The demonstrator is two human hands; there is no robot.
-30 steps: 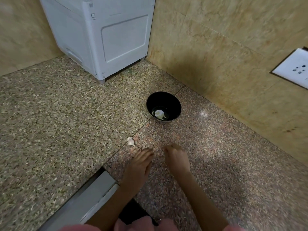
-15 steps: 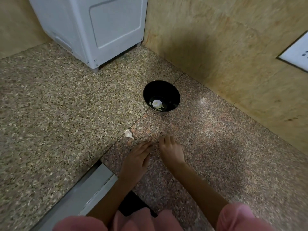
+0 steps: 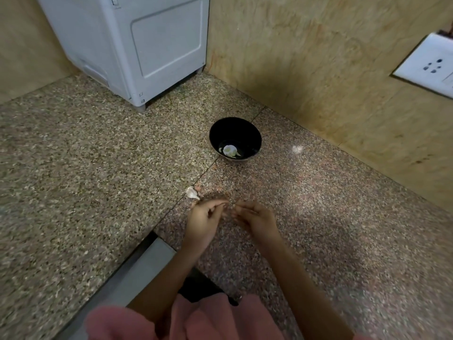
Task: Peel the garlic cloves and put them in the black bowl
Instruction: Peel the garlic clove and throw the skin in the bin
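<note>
Left hand (image 3: 204,220) and right hand (image 3: 256,217) hover with curled fingertips nearly meeting, possibly pinching something unseen, while a garlic clove (image 3: 192,193), probably light, papery and slippery, best pinched by its ends, lies just far-left of them, near the black bowl (image 3: 235,128).

We wear a dusty pink garment (image 3: 215,320), its soft cloth bunched in loose, rounded folds along the bottom edge of the view. A left sleeve (image 3: 115,322) of the same pink cloth covers our upper arm and stops where the bare arm comes out. From there both forearms (image 3: 171,273) are uncovered all the way down to the wrists. Our left grip (image 3: 204,222) and right grip (image 3: 255,218) are bare hands. Between the arms, just above the pink folds, sits a dark patch (image 3: 203,288); whether it is more of our clothing we cannot tell.
</note>
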